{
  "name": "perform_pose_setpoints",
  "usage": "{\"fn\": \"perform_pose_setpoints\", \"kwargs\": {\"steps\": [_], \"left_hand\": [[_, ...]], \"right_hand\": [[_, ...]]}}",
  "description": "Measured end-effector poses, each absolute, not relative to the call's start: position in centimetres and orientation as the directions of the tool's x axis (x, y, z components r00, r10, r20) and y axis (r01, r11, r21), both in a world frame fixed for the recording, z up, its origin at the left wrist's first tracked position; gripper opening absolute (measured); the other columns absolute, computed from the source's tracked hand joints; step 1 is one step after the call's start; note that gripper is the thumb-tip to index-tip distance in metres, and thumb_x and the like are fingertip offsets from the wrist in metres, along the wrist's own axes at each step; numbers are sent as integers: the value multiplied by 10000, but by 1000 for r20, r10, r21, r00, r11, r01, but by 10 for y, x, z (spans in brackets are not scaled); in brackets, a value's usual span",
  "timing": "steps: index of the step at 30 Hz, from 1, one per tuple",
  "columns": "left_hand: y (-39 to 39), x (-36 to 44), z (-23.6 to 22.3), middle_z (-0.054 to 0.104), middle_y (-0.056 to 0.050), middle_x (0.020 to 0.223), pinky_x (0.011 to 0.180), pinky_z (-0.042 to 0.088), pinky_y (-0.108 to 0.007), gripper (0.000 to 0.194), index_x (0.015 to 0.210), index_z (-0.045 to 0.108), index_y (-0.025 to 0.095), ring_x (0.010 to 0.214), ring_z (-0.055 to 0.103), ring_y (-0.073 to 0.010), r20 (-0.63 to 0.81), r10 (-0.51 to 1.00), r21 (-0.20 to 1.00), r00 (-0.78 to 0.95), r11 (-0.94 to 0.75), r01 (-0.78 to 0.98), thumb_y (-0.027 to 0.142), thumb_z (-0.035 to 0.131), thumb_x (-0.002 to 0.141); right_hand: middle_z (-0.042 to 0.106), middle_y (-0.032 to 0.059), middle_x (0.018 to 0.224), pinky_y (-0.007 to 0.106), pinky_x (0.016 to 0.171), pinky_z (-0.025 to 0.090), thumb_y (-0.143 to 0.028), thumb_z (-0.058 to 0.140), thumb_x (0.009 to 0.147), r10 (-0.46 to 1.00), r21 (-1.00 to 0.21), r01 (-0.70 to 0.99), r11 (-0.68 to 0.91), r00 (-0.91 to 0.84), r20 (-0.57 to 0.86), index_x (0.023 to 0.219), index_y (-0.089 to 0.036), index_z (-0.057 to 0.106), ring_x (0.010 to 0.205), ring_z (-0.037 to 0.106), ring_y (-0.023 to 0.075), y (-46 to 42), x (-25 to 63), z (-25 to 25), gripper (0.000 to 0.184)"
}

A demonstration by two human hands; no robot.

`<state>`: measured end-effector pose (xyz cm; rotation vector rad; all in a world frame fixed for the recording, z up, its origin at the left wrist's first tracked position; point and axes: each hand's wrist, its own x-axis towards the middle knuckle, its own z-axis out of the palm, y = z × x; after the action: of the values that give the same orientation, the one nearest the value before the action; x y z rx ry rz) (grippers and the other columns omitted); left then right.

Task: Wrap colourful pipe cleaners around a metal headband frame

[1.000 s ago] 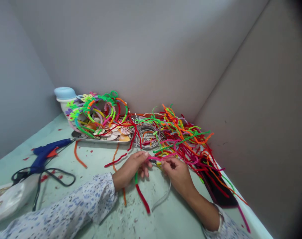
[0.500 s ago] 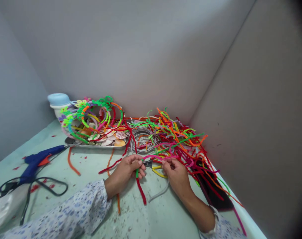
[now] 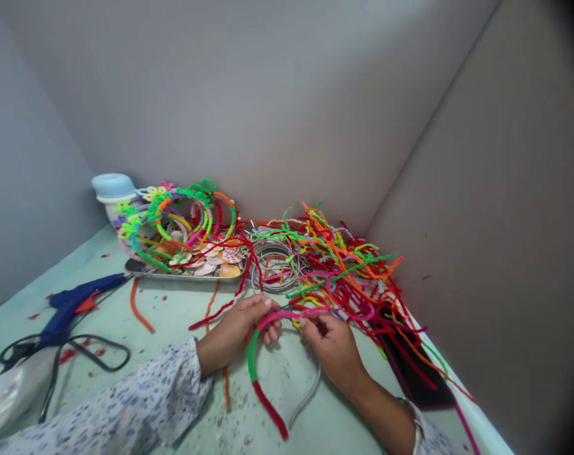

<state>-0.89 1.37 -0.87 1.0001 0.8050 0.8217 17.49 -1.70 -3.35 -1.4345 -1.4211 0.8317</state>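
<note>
Between my hands is a thin headband (image 3: 252, 358), its left side wrapped in red, green and pink fuzzy pipe cleaner, its right side bare grey. My left hand (image 3: 237, 330) is closed on the band near the top, where the pink wrapping lies. My right hand (image 3: 333, 346) pinches the pink pipe cleaner (image 3: 289, 314) between thumb and fingers; whether it grips the band as well is hidden. Beyond the hands a yellow-handled tool (image 3: 296, 323) lies partly covered on the table.
A metal tray (image 3: 192, 276) holds shells, with wrapped headbands (image 3: 161, 221) resting on it. Coiled wire (image 3: 261, 278) and a heap of pipe cleaners (image 3: 348, 265) lie to the right, over a dark flat object (image 3: 410, 373). A blue glue gun (image 3: 73, 300) and white cup (image 3: 113, 196) are left.
The headband has turned and dropped lower, showing more of its green and pink wrapping. My right hand has moved slightly left and down, closer to my left hand.
</note>
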Motion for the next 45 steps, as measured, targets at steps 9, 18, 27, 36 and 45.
{"fn": "perform_pose_setpoints", "kwargs": {"steps": [9,18,27,36,45], "left_hand": [[16,-8,-11,633,-25,692,469,405,-192,251,798,575,116,473,548,-71,-230,837,945,496,314,-92,361,631,797],[16,-7,-8,582,23,591,370,304,-166,252,762,542,145,378,472,-51,-290,801,953,524,292,80,380,632,757],[14,-9,-13,498,62,533,373,261,-167,159,757,544,163,371,352,-43,-261,810,965,525,228,128,319,573,779],[10,-7,-7,444,62,523,393,223,-178,175,772,562,163,411,317,-60,-279,797,959,536,204,196,337,555,794],[10,-6,-9,444,62,525,419,216,-196,216,754,591,164,415,303,-67,-243,798,964,551,133,232,369,549,808]], "right_hand": [[663,43,631,271,527,467,-339,579,803,993,-910,402,101,19,119,785,-158,673,556,591,175,-17,170,-28,205],[684,47,684,264,553,475,-296,584,800,989,-898,417,144,-30,144,769,-172,672,612,619,178,-20,163,-30,155],[639,23,710,253,576,457,-358,545,852,989,-949,282,142,-85,123,835,-180,624,622,578,156,-21,166,-28,196],[493,-29,621,224,531,360,-349,511,880,979,-914,352,202,-73,188,737,-189,574,567,433,121,-21,166,-26,223],[537,-16,658,230,572,387,-290,504,879,963,-876,401,267,-64,264,744,-197,588,610,480,135,-21,165,-26,185]]}}
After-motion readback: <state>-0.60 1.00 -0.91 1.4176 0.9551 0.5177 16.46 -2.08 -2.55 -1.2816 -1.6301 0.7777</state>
